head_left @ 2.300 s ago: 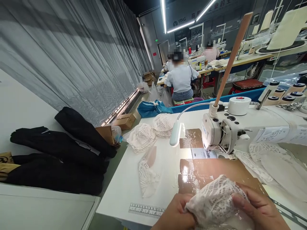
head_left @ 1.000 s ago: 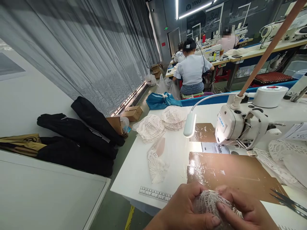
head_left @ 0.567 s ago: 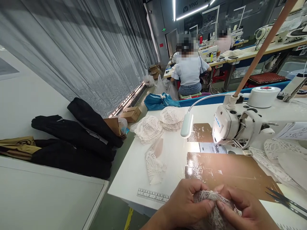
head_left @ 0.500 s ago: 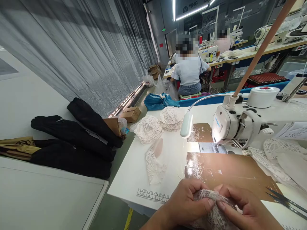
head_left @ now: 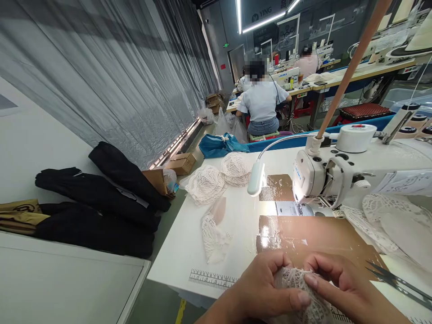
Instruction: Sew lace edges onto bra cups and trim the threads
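Note:
A piece of white lace fabric (head_left: 299,288) is pinched between both hands at the front edge of the sewing table. My left hand (head_left: 263,285) holds its left side, thumb lying across the front. My right hand (head_left: 340,281) grips the upper right edge between thumb and fingers. Part of the lace below is hidden by the hands and the frame's edge. Beyond them stands a white sewing machine (head_left: 312,177) with its lamp (head_left: 256,178) lit. Dark tweezers or snips (head_left: 398,283) lie to the right of my right hand.
Two stacks of lace cups (head_left: 205,183) sit at the table's far left, with a single lace piece (head_left: 214,238) nearer. More lace pieces (head_left: 381,220) lie right of the machine. A printed ruler (head_left: 212,279) marks the front edge. A person (head_left: 261,105) sits at another machine ahead.
My fingertips have moved slightly apart along the lace, and the left thumb has slid lower over it. The whole view has shifted a little, so the table appears farther left.

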{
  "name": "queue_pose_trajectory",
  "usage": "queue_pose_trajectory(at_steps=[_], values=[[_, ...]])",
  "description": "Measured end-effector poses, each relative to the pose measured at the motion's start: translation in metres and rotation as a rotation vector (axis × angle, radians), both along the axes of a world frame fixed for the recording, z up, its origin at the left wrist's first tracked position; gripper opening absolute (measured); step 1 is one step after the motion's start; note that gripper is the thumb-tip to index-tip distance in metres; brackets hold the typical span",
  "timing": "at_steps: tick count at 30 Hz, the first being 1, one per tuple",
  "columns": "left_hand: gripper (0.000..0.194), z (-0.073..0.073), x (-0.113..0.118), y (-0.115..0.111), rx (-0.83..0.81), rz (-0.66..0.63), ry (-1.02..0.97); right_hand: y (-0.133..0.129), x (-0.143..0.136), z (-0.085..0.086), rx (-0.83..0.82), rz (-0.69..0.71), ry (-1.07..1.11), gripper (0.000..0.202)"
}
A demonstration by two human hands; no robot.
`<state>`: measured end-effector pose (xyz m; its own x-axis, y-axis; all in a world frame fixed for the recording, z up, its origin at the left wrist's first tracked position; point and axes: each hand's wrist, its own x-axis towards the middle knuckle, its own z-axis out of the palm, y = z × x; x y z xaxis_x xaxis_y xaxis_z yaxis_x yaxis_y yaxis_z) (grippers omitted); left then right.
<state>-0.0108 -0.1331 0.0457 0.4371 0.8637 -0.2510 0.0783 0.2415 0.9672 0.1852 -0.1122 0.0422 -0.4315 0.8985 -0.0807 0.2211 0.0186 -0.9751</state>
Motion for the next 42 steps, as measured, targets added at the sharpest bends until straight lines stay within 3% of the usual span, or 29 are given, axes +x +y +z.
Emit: queue_pose_trajectory(at_steps=[3,7,14,17,20,23,25,27,28,31,33,37,40,42], values=[[0.045,0.0,-0.002,0.001,-0.018,-0.027,-0.046,-0.002,0.003,-0.001,-0.041,0.006,0.034,0.041],[0.041,-0.006,0.003,0.004,0.031,0.05,-0.068,0.0,0.006,-0.002,-0.063,0.027,0.04,0.038],[0.047,-0.021,0.027,0.01,-0.243,0.245,-0.279,0.013,0.004,-0.014,-0.143,-0.024,0.096,0.043],[0.049,-0.016,0.022,0.017,-0.334,0.332,-0.323,0.018,0.009,-0.021,-0.183,-0.011,0.141,0.041],[0.046,0.003,-0.005,0.031,-0.133,0.467,-0.2,0.022,0.025,-0.025,-0.145,-0.11,0.145,0.039],[0.037,0.02,-0.024,0.053,0.285,0.545,0.232,0.026,0.048,-0.026,-0.105,-0.233,0.037,0.038],[0.032,0.019,-0.018,0.07,0.561,0.481,0.515,0.031,0.06,-0.026,-0.049,-0.226,-0.032,0.038],[0.025,0.004,0.005,0.085,0.756,0.318,0.676,0.04,0.067,-0.025,0.044,-0.146,-0.122,0.036],[0.022,-0.006,0.021,0.09,0.78,0.222,0.712,0.046,0.068,-0.025,0.098,-0.102,-0.178,0.034],[0.025,-0.034,0.063,0.091,0.76,0.17,0.72,0.062,0.064,-0.026,0.243,0.005,-0.375,0.029],[0.021,-0.042,0.076,0.082,0.825,0.082,0.808,0.07,0.057,-0.028,0.385,0.018,-0.53,0.031],[0.015,-0.03,0.066,0.067,1.001,-0.117,1.06,0.072,0.041,-0.042,0.677,0.068,-0.687,0.03],[0.021,-0.019,0.047,0.071,0.912,-0.154,0.933,0.068,0.035,-0.058,0.77,0.082,-0.72,0.027],[0.021,-0.02,0.039,0.078,0.896,-0.168,0.841,0.066,0.034,-0.066,0.846,0.059,-0.748,0.027]])
